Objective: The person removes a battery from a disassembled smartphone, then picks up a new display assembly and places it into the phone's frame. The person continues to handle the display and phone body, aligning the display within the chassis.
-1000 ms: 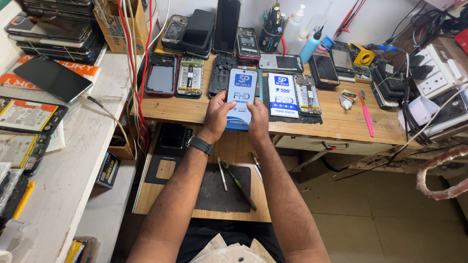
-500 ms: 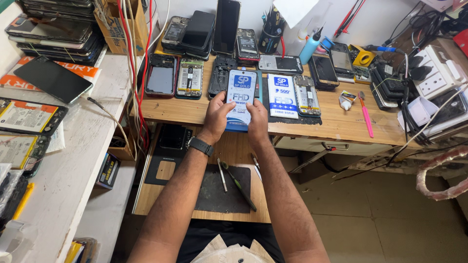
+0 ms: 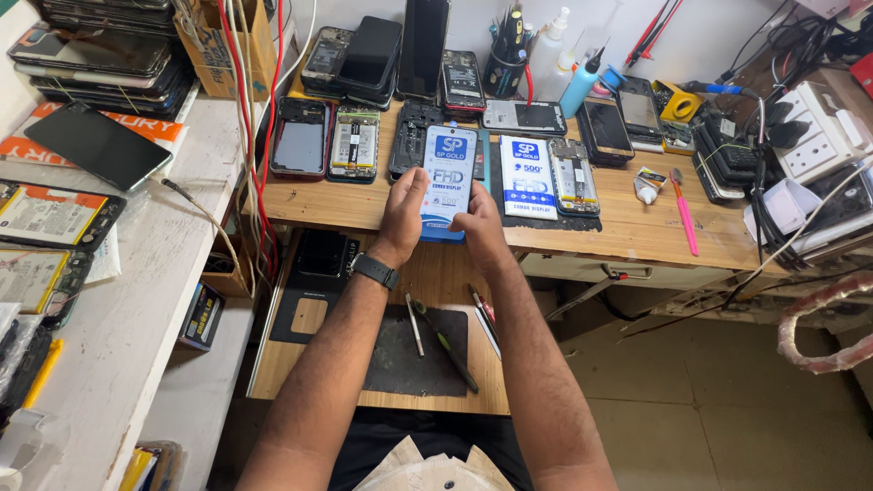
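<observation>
Both my hands grip a phone display panel [image 3: 447, 177] with a blue and white protective film, held over the front edge of the wooden bench [image 3: 618, 227]. My left hand [image 3: 403, 214], with a black watch on its wrist, clasps the panel's left and lower edge. My right hand [image 3: 478, 225] clasps its lower right edge. A second panel [image 3: 528, 177] with the same film lies flat on the bench just to the right.
Opened phones and phone frames [image 3: 355, 141] crowd the back of the bench. Tweezers and a screwdriver [image 3: 444, 344] lie on a dark mat on the lower shelf. A pink tool [image 3: 684, 218] lies to the right. Stacked screens fill the white side counter [image 3: 173, 264]. Cables and power sockets [image 3: 818, 127] sit far right.
</observation>
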